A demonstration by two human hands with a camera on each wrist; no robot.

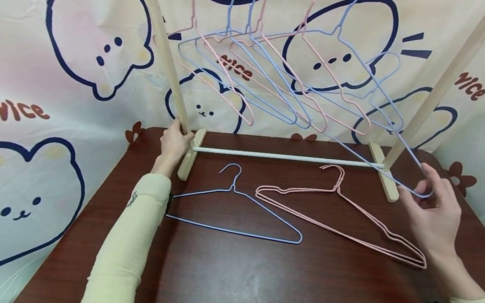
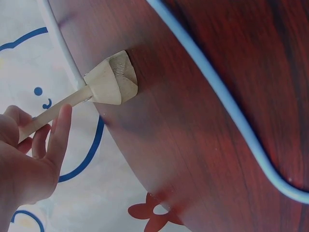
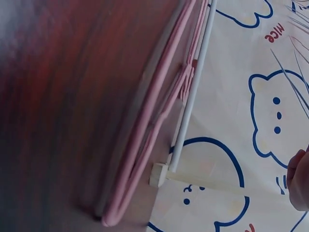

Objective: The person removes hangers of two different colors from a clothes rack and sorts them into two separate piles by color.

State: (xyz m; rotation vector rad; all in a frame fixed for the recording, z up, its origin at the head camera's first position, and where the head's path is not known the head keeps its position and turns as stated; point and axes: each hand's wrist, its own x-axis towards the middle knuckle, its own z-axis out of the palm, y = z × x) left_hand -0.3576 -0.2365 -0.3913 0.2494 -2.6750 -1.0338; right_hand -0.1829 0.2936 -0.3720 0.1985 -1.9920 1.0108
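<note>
My left hand (image 1: 173, 143) grips the left wooden post (image 1: 164, 53) of a garment rack just above its foot; the left wrist view shows the fingers around this post (image 2: 53, 108). At the right, my right hand (image 1: 436, 212) pinches the lower corner of a blue clothes hanger (image 1: 411, 152) between thumb and fingers. This hanger slants up leftward, its hook off the rail and overlapping the hung hangers. Only a small part of my right hand (image 3: 299, 181) shows at the right wrist view's edge.
Several pink and blue hangers (image 1: 271, 67) hang from the rack, their rail mostly out of frame. On the brown table (image 1: 231, 285) lie a blue hanger (image 1: 235, 231) and two stacked pink hangers (image 1: 306, 218). A white lower bar (image 1: 285, 157) joins the rack's feet. Bear-print cloth (image 1: 19, 74) surrounds the table.
</note>
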